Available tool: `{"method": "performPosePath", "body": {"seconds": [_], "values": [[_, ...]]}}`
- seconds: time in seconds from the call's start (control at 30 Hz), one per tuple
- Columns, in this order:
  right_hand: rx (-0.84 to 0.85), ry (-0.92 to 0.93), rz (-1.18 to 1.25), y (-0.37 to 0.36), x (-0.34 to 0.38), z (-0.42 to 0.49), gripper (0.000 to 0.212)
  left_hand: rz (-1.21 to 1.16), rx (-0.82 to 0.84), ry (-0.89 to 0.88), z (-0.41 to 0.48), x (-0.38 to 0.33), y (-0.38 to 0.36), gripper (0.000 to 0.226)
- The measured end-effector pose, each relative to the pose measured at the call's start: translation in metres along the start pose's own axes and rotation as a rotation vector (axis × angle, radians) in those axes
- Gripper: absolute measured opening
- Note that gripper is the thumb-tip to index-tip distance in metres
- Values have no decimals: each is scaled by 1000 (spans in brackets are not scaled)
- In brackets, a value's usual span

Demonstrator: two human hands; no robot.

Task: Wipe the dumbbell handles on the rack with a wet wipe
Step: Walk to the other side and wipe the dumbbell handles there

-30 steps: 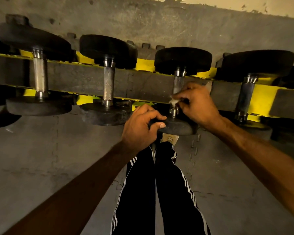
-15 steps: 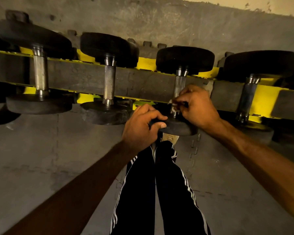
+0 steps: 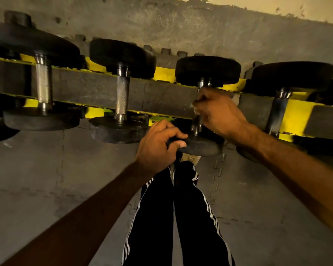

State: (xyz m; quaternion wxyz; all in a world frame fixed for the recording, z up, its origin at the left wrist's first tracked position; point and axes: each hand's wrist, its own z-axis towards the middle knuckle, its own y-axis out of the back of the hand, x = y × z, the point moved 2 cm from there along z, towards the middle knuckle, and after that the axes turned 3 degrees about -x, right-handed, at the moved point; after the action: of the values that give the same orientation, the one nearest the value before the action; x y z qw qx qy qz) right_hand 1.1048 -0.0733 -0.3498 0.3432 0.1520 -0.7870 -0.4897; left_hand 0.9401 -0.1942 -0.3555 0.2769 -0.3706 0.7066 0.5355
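Three-stripe trousers (image 3: 196,217); left hand (image 3: 156,148), right hand (image 3: 219,114) hold dumbbell (image 3: 208,72).

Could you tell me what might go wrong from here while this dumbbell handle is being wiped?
The left hand grips the dumbbell's near plate right over the shoe; if the grip slips, the weight might drop on it. The right hand is wrapped round the handle close to the rack rail, so fingers could get pinched.

Right hand (image 3: 217,112) motion-blurred; it hides most of the handle (image 3: 196,122) of the dumbbell (image 3: 208,72). Wet wipe (image 3: 191,106) discernible only as a pale smear. Rack (image 3: 85,87) cut off both sides.
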Motion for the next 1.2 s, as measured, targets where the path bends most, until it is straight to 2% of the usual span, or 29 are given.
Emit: {"method": "performPosePath", "body": {"seconds": [0.1, 0.13, 0.3, 0.4, 0.53, 0.6, 0.73, 0.83, 0.87, 0.9, 0.93, 1.0, 1.03, 1.1, 1.2], "values": [[318, 132, -85, -6, 17, 4, 18, 3, 2, -13, 4, -1, -1, 19], [358, 134, -100, -5, 18, 9, 19, 5, 3, -15, 5, 0, 0, 20], [180, 18, -382, 7, 13, 39, 23, 2, 13, -14, 3, -1, 0, 20], [371, 90, -461, 6, 30, 46, 25, -12, 14, -8, 5, -1, -1, 19], [609, 150, -407, 12, 45, 48, 20, -15, 11, 5, 4, 0, -1, 17], [536, 145, -353, 16, 37, 54, 13, -19, 6, -3, 3, 1, -1, 18], [234, 8, -160, 15, 16, 43, 15, -12, 0, -9, 3, 1, -1, 19], [297, 203, -144, 5, 17, 14, 18, -11, -2, -15, 4, 1, -1, 20], [304, 213, -95, 3, 13, 6, 20, -11, -4, -18, 4, 1, 0, 20], [248, 172, -17, 2, 8, 1, 23, -10, -4, -16, 5, 2, 1, 19], [111, 94, 92, 1, 1, -2, 23, -10, -3, -11, 4, 3, 1, 19], [-218, -165, 368, -4, -16, -15, 11, -22, -4, -9, 4, 3, 1, 18], [-320, -301, 484, -10, -19, -22, 6, -29, -7, -14, 3, 3, 0, 18], [-345, -541, 700, -28, -17, -37, 5, -31, -6, -19, 3, 3, -1, 18], [-197, -802, 1067, -47, -17, -46, 14, -24, 10, -27, 5, 3, -1, 18]]}}
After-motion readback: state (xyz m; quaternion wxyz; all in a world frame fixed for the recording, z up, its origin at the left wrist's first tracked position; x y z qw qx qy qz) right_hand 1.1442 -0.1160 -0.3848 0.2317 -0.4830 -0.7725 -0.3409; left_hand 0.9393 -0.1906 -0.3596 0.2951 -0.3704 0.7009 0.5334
